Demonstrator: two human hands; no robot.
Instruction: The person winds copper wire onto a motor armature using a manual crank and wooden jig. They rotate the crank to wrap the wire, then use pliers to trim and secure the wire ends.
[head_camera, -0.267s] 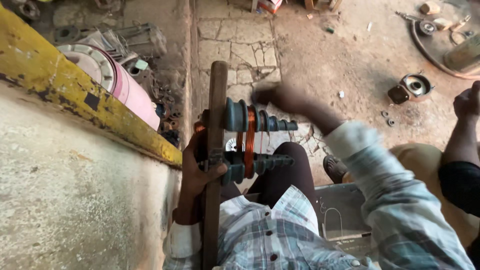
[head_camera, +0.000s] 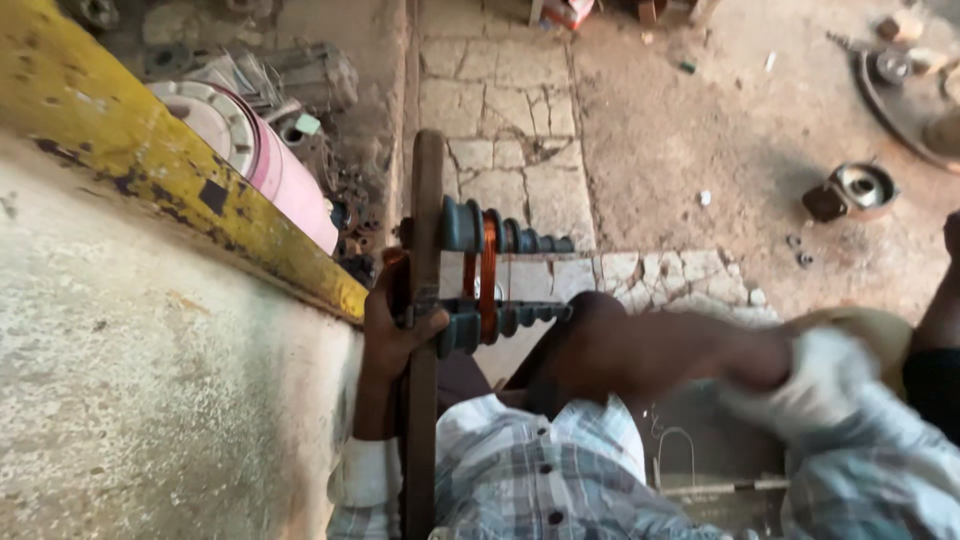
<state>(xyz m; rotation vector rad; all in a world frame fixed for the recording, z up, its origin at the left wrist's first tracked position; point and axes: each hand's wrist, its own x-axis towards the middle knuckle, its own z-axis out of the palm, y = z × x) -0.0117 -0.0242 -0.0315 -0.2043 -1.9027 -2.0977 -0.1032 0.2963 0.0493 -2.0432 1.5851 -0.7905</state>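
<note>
I see the left hand (head_camera: 392, 325) fingers wrapped around the winding jig (head_camera: 470, 275) at centre, right hand (head_camera: 590, 345) blurred at four o'clock, its fingers I cannot tell.

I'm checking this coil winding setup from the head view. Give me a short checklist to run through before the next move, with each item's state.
1. Left hand grips the wooden board: ok.
2. Copper wire sits in one groove of the stepped grey formers: ok.
3. Right hand position: blurred, cannot tell what it holds.
4. Board upright, not tilted: ok.
5. Wire tension: cannot tell.
6. Floor beyond holds loose parts, such as a round metal part: not ok.
</note>
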